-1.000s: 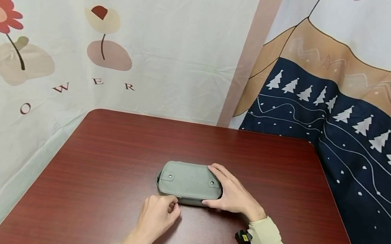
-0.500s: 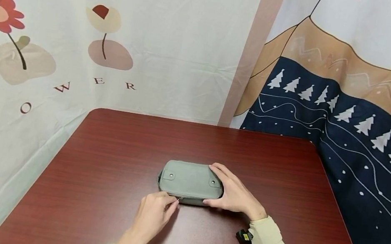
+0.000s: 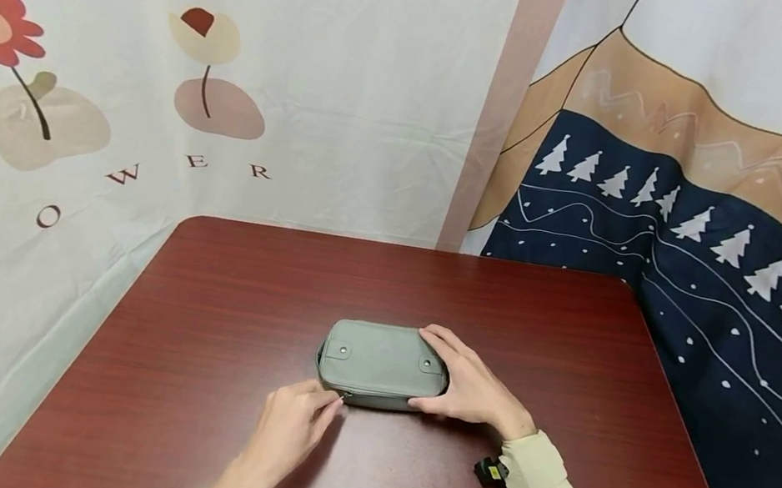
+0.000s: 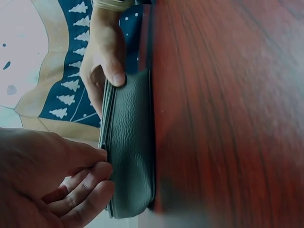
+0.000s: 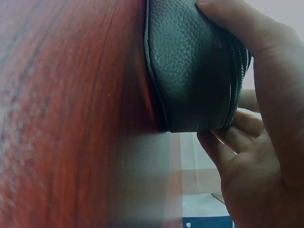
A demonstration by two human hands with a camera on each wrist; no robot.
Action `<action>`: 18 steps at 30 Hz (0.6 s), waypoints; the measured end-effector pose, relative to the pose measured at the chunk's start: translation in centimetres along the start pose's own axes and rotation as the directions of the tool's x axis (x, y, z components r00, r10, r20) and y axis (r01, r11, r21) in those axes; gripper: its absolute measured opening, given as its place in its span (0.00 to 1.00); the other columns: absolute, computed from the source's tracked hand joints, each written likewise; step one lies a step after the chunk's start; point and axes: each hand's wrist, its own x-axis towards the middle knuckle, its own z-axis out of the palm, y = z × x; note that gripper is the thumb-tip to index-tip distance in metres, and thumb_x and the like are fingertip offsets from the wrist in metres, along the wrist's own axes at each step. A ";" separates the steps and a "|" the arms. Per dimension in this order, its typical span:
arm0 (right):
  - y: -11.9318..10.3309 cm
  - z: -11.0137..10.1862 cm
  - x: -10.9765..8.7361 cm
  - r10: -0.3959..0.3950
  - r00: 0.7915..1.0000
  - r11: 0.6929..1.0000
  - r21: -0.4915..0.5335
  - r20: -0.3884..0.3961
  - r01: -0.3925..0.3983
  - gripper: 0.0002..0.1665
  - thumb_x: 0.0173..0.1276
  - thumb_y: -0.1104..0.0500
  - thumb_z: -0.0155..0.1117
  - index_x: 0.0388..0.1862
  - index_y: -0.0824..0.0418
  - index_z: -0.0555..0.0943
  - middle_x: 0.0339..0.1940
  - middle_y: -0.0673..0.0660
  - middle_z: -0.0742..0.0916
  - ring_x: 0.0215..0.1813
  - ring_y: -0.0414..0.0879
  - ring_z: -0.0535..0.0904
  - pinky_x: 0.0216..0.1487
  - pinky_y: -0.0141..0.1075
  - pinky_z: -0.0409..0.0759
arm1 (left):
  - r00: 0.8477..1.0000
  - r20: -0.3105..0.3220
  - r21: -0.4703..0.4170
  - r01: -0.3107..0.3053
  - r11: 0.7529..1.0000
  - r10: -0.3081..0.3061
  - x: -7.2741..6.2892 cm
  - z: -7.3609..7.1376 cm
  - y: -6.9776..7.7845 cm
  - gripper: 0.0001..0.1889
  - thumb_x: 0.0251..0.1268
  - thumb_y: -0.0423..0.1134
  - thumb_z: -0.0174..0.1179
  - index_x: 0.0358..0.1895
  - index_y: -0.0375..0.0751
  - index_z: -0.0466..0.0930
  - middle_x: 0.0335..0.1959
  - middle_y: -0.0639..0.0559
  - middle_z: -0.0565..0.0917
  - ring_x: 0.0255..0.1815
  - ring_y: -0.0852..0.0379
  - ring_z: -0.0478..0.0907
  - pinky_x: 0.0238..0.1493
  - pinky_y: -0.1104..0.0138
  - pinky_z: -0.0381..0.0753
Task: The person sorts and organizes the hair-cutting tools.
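Note:
A grey-green leather zip pouch (image 3: 381,358) lies flat on the table, two metal snaps on its top. Its zipper (image 5: 235,71) runs along the side near the upper edge. My left hand (image 3: 288,423) pinches the small zipper pull (image 3: 343,395) at the pouch's front edge, left of the middle. The pull is mostly hidden by the fingertips in the left wrist view. My right hand (image 3: 472,383) grips the pouch's right end, thumb (image 4: 116,76) on the front side and fingers round the back.
The dark red wooden table (image 3: 202,292) extends on all sides of the pouch. A small black device (image 3: 490,471) sits at the right wrist. Printed curtains (image 3: 351,103) hang behind the table and down its right side.
My left hand has slid left along the pouch's front edge, drawing the zipper pull with it. The right hand keeps its grip, and the pouch has hardly moved.

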 end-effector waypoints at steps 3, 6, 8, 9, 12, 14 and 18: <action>0.1 0.0 0.0 -0.001 1.000 1.000 -0.002 0.000 0.001 0.66 0.58 0.39 0.92 0.89 0.55 0.69 0.88 0.56 0.75 0.82 0.52 0.79 0.80 0.53 0.83 | 1.000 -0.018 0.031 -0.025 0.999 0.026 -0.1 -0.1 -0.7 0.09 0.54 0.29 0.84 0.29 0.45 0.94 0.21 0.59 0.82 0.18 0.70 0.72 0.20 0.72 0.74; 0.2 0.0 0.0 -0.015 1.000 1.000 0.001 -0.009 0.015 0.65 0.58 0.41 0.92 0.89 0.56 0.70 0.87 0.58 0.76 0.81 0.54 0.79 0.79 0.55 0.83 | 0.999 -0.035 0.069 -0.032 0.997 0.035 -0.4 -0.4 -1.5 0.09 0.52 0.29 0.85 0.28 0.46 0.93 0.19 0.59 0.78 0.16 0.68 0.70 0.18 0.69 0.73; 0.2 -0.1 0.1 -0.023 1.000 1.000 0.005 -0.018 0.023 0.64 0.58 0.42 0.92 0.89 0.57 0.70 0.87 0.59 0.76 0.81 0.54 0.80 0.78 0.55 0.84 | 0.999 -0.039 0.085 -0.033 0.996 0.036 -0.6 -0.7 -1.9 0.10 0.52 0.30 0.85 0.27 0.46 0.92 0.18 0.59 0.76 0.15 0.66 0.70 0.17 0.66 0.73; 0.2 -0.1 0.1 -0.025 0.999 1.000 0.009 -0.020 0.025 0.64 0.58 0.42 0.92 0.89 0.57 0.70 0.87 0.60 0.76 0.81 0.55 0.80 0.78 0.55 0.84 | 0.999 -0.037 0.088 -0.033 0.996 0.036 -0.6 -0.7 -2.1 0.10 0.52 0.30 0.85 0.27 0.46 0.91 0.18 0.59 0.75 0.14 0.65 0.70 0.16 0.66 0.73; 0.3 0.0 0.1 -0.031 0.999 0.999 0.012 -0.023 0.031 0.64 0.59 0.42 0.92 0.89 0.57 0.70 0.87 0.61 0.76 0.81 0.55 0.79 0.78 0.56 0.84 | 0.999 -0.030 0.100 -0.036 0.994 0.040 -0.7 -1.0 -2.6 0.10 0.53 0.31 0.85 0.28 0.46 0.91 0.19 0.58 0.77 0.15 0.62 0.74 0.17 0.64 0.77; 0.3 0.0 0.1 -0.035 0.999 0.999 0.010 -0.021 0.035 0.64 0.59 0.42 0.92 0.89 0.56 0.69 0.87 0.61 0.76 0.81 0.55 0.79 0.78 0.56 0.84 | 0.999 -0.026 0.107 -0.035 0.994 0.038 -0.8 -1.1 -2.9 0.09 0.53 0.31 0.86 0.29 0.45 0.92 0.20 0.57 0.79 0.15 0.62 0.75 0.17 0.64 0.78; 0.3 0.2 0.1 -0.038 0.999 0.999 0.022 -0.023 0.039 0.65 0.58 0.43 0.92 0.89 0.57 0.70 0.87 0.61 0.76 0.82 0.55 0.79 0.79 0.56 0.83 | 0.999 -0.023 0.119 -0.035 0.992 0.038 -0.8 -1.3 -3.4 0.09 0.53 0.31 0.86 0.30 0.43 0.93 0.20 0.57 0.79 0.15 0.63 0.74 0.18 0.66 0.78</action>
